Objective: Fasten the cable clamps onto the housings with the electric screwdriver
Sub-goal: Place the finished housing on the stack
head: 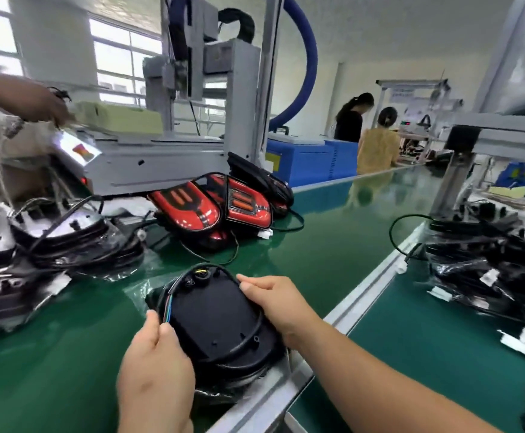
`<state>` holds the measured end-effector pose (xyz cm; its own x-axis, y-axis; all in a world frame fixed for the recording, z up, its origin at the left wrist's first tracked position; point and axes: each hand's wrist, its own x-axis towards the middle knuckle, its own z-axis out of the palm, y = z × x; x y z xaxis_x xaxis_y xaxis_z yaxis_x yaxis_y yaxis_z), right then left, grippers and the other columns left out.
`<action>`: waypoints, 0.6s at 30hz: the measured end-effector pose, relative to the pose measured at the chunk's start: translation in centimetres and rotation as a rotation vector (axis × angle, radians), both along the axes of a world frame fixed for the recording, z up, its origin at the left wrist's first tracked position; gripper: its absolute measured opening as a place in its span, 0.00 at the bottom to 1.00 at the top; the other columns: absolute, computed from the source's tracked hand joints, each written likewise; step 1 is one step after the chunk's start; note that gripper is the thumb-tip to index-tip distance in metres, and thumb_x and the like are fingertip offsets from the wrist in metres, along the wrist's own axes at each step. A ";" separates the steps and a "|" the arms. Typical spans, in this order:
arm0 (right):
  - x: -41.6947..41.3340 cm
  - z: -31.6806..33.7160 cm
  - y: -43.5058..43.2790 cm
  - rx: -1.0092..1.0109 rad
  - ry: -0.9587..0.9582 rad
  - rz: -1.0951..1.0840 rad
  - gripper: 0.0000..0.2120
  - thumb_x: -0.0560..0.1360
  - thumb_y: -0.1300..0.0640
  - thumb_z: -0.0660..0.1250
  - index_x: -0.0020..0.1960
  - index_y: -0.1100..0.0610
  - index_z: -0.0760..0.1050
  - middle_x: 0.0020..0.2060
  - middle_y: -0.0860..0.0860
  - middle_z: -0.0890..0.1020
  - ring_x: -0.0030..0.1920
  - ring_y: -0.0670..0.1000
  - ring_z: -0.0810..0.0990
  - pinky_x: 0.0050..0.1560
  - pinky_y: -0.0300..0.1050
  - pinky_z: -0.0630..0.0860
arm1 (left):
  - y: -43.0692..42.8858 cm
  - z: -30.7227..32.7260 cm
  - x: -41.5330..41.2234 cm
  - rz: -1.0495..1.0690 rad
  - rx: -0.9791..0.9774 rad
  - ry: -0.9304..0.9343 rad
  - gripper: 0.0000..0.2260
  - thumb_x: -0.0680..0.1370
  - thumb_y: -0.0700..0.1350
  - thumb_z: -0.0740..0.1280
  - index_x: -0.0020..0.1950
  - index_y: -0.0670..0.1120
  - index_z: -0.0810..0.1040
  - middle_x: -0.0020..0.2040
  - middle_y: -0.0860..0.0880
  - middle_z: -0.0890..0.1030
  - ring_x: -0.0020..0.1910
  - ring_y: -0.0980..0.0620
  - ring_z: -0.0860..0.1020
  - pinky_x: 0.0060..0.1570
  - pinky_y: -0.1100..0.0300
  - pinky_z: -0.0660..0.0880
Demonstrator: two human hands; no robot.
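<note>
The black housing [220,320] lies back-up on the green bench [67,354], close to the near edge and right against the aluminium rail [364,295] along the bench's right side. A crumpled sheet of clear film [136,292] shows under it. A black cable [242,342] runs around the housing's rim, and at the left side its sheath ends in thin coloured wires [168,307].

The left hand [155,367] sits at the housing's near left edge. Its thumb and forefinger are closed together and pinch the cable where the coloured wires show, and the other fingers are curled in beneath. The right hand [275,303] comes in from the right. It grips the housing's far right rim with its fingers bent over the edge, and its thumb lies flat along the top by the cable.

Further back, near the middle of the bench, two red lamps [192,210] lean against each other, trailing black leads with white plugs. Towards the left edge there is a heap of wrapped housings [73,242] in film. Behind them along the far edge stands a grey machine [161,165] with a thick blue hose [308,64] arching over it. Another person's hand [36,101] reaches in at the upper left. Beyond the rail, a second bench [411,354] carries another stack of black parts [489,270]. Two people [376,145] stand at the far end of the line.
</note>
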<state>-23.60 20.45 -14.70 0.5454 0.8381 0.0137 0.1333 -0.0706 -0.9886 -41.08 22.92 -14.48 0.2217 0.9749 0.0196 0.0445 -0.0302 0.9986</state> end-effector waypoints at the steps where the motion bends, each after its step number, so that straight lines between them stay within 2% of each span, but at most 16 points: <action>1: -0.1 -0.4 0.1 -0.013 -0.012 0.000 0.10 0.78 0.58 0.67 0.58 0.56 0.81 0.52 0.40 0.83 0.52 0.39 0.81 0.54 0.38 0.78 | 0.2 -0.1 0.0 0.041 -0.032 0.040 0.13 0.82 0.36 0.53 0.61 0.29 0.70 0.57 0.29 0.75 0.57 0.30 0.72 0.57 0.40 0.69; 3: -0.1 -1.0 0.5 -0.033 -0.056 0.006 0.11 0.78 0.57 0.66 0.59 0.56 0.81 0.58 0.44 0.81 0.56 0.41 0.80 0.60 0.40 0.76 | 0.5 -0.7 0.3 0.076 -0.063 0.130 0.14 0.82 0.36 0.53 0.63 0.29 0.69 0.63 0.32 0.73 0.62 0.33 0.70 0.59 0.47 0.67; 5: 0.0 -1.2 0.7 -0.052 -0.108 0.018 0.12 0.78 0.57 0.66 0.60 0.56 0.80 0.59 0.44 0.80 0.57 0.40 0.78 0.58 0.33 0.74 | 0.8 -1.5 0.7 0.090 -0.075 0.242 0.16 0.81 0.35 0.52 0.65 0.29 0.66 0.68 0.35 0.69 0.65 0.35 0.67 0.60 0.51 0.63; 7: 0.0 -1.0 0.8 -0.078 -0.128 0.029 0.13 0.79 0.56 0.65 0.61 0.56 0.80 0.60 0.44 0.80 0.57 0.39 0.78 0.54 0.28 0.72 | 0.8 -1.6 1.0 0.114 -0.075 0.224 0.15 0.80 0.34 0.52 0.63 0.27 0.66 0.60 0.32 0.73 0.61 0.32 0.69 0.54 0.47 0.66; 8: -0.1 -1.0 0.9 -0.088 -0.136 0.034 0.13 0.79 0.56 0.65 0.61 0.56 0.80 0.61 0.44 0.80 0.58 0.40 0.77 0.56 0.30 0.72 | 0.6 -1.4 1.1 0.116 -0.059 0.215 0.13 0.80 0.34 0.53 0.61 0.27 0.67 0.54 0.31 0.74 0.57 0.31 0.70 0.50 0.46 0.66; 10: -0.2 -0.7 0.9 -0.100 -0.151 0.034 0.13 0.79 0.56 0.65 0.61 0.56 0.80 0.61 0.44 0.79 0.59 0.41 0.77 0.61 0.35 0.72 | 0.2 -1.0 1.1 0.120 -0.062 0.180 0.11 0.80 0.33 0.53 0.58 0.27 0.68 0.50 0.30 0.74 0.54 0.30 0.70 0.47 0.46 0.66; 12: -0.3 -0.5 1.0 -0.098 -0.185 0.022 0.13 0.78 0.56 0.65 0.61 0.57 0.80 0.62 0.44 0.80 0.60 0.42 0.77 0.63 0.37 0.71 | 0.0 -0.8 1.1 0.099 -0.031 0.189 0.11 0.80 0.32 0.53 0.57 0.25 0.68 0.49 0.30 0.74 0.54 0.30 0.69 0.40 0.48 0.56; 13: -0.3 -0.5 1.1 -0.090 -0.203 0.014 0.13 0.78 0.55 0.65 0.61 0.56 0.80 0.61 0.45 0.80 0.60 0.42 0.77 0.63 0.36 0.70 | -0.1 -0.8 1.1 0.096 -0.012 0.202 0.11 0.80 0.31 0.52 0.58 0.25 0.68 0.51 0.30 0.74 0.54 0.30 0.69 0.36 0.59 0.49; 14: -0.4 -0.4 1.2 -0.078 -0.212 0.005 0.13 0.78 0.55 0.65 0.61 0.56 0.80 0.61 0.45 0.80 0.60 0.42 0.77 0.61 0.35 0.70 | 0.0 -0.6 1.0 0.100 -0.011 0.193 0.12 0.81 0.32 0.52 0.58 0.26 0.68 0.54 0.28 0.73 0.55 0.30 0.68 0.40 0.49 0.55; 15: -0.5 -0.4 1.2 -0.063 -0.212 -0.007 0.13 0.78 0.55 0.65 0.61 0.55 0.80 0.61 0.45 0.80 0.59 0.41 0.76 0.61 0.34 0.70 | 0.0 -0.2 0.9 0.112 -0.032 0.161 0.12 0.81 0.34 0.52 0.58 0.27 0.68 0.56 0.28 0.72 0.55 0.30 0.67 0.55 0.46 0.65; 18: -1.0 -0.6 1.8 -0.057 -0.206 -0.044 0.13 0.78 0.55 0.65 0.61 0.53 0.80 0.60 0.45 0.80 0.60 0.42 0.76 0.60 0.34 0.70 | 0.8 -0.2 0.8 0.123 -0.059 0.163 0.15 0.80 0.34 0.52 0.64 0.32 0.67 0.65 0.33 0.70 0.61 0.32 0.66 0.63 0.45 0.64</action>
